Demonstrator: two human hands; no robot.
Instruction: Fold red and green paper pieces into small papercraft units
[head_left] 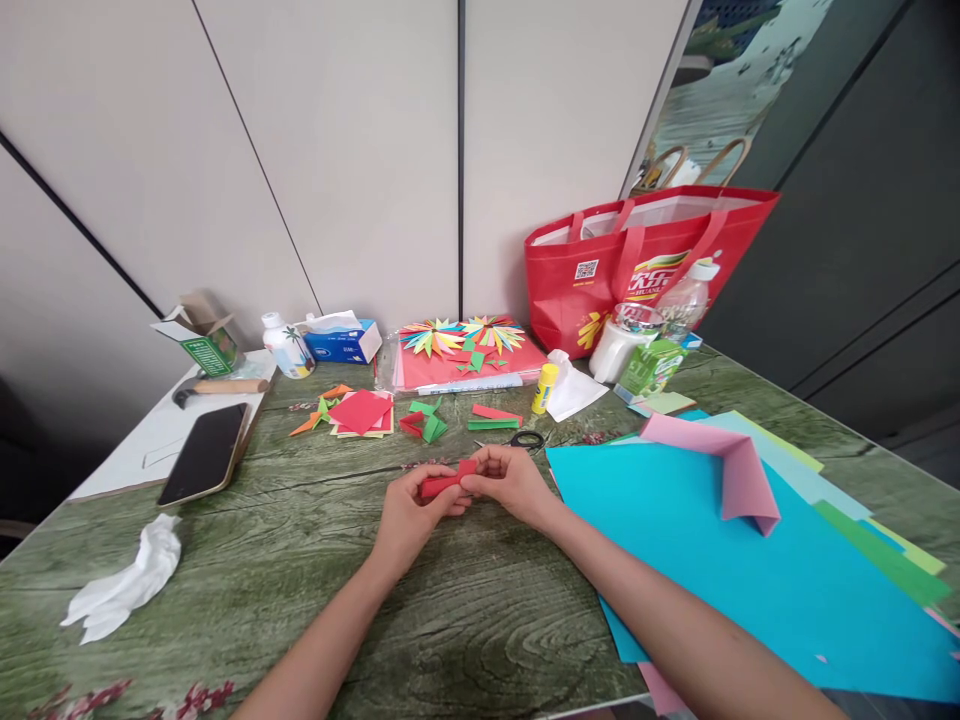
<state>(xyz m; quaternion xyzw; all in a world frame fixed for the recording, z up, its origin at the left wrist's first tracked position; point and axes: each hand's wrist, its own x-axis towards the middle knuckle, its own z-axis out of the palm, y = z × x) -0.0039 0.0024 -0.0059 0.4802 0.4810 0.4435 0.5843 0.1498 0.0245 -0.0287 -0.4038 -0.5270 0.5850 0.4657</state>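
Between both hands is a small folded piece of red paper, held just above the table. My left hand pinches its left end with thumb and fingers. At its upper right end, my right hand grips the paper too, thumb in front. Behind the hands lie black-handled scissors, a red and a green folded strip, and a red-and-green folded paper piece. A stack of small paper squares sits further left, beside orange and green folded shapes.
Large blue paper covers the right side, with a folded pink strip on it. A glue stick stands behind. Further back are a red bag, a tissue pack and a bottle. A phone and crumpled tissue lie left.
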